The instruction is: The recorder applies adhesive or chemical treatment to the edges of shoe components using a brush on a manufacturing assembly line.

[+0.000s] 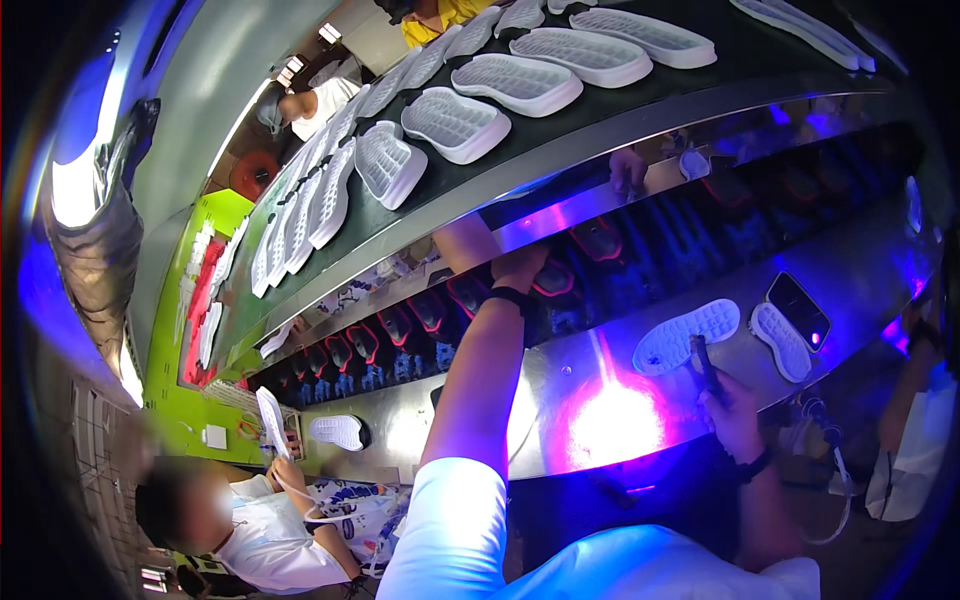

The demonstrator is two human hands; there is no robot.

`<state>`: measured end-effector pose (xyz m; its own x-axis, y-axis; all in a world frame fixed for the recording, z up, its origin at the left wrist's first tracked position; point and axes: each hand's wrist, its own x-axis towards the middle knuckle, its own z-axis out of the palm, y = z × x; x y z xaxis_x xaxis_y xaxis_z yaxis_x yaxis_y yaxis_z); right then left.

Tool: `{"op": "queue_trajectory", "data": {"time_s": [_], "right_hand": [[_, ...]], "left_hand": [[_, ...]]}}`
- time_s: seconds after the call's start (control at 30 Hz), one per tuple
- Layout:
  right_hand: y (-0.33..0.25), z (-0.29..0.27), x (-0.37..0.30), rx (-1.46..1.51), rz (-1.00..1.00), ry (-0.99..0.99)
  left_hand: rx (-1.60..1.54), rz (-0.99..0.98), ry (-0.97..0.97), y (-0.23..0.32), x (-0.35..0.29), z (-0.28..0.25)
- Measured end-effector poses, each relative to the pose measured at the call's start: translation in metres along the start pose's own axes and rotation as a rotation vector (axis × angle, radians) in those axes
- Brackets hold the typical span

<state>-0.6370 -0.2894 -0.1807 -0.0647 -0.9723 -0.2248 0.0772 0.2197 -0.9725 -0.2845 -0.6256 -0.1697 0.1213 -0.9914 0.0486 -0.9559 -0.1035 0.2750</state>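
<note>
My left arm stretches forward to the low shelf under the upper belt. There my left hand (pixel 520 264) is beside a dark shoe upper (pixel 553 280) with red trim; its fingers are mostly hidden, and I cannot tell whether it grips anything. Closer to me on the right, my right hand (pixel 736 415) is closed around a dark stick-shaped tool (pixel 706 368). The tool's top end overlaps the edge of a white shoe sole (pixel 688 335) lying on the metal bench (pixel 540 400). Another white sole (pixel 780 342) lies to its right, against a dark phone (pixel 798 308).
White soles (pixel 515 82) stand in rows on the dark upper belt (pixel 640 95). Several dark shoe uppers (pixel 395 322) line the shelf below. A co-worker (pixel 270 520) at left holds a white sole (pixel 271 420); another white sole (pixel 338 432) lies near. A co-worker's sleeve (pixel 922 440) shows at right.
</note>
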Motion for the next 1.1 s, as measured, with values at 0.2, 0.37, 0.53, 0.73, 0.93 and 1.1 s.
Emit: {"op": "queue_trajectory", "data": {"time_s": [0.2,0.37,0.53,0.73,0.93,1.1], "right_hand": [[-0.003,0.001,-0.001,0.011,-0.001,-0.021],[0.011,-0.011,0.0,-0.112,-0.186,0.021],[-0.001,-0.012,-0.002,-0.108,-0.134,-0.014],[0.024,-0.002,0.001,-0.135,-0.216,0.08],[0.006,-0.005,0.003,-0.067,-0.164,0.059],[0.027,-0.018,0.0,-0.194,-0.452,0.174]], "left_hand": [[-0.129,0.391,0.211,-0.056,0.038,-0.012],[-0.081,0.371,0.22,-0.041,0.046,0.009],[-0.045,0.341,0.245,-0.004,0.09,0.017],[-0.033,0.259,0.269,0.077,0.071,0.085],[-0.058,0.401,0.058,0.048,0.04,0.026],[-1.738,-0.185,-0.672,-0.001,-0.142,-0.022]]}}
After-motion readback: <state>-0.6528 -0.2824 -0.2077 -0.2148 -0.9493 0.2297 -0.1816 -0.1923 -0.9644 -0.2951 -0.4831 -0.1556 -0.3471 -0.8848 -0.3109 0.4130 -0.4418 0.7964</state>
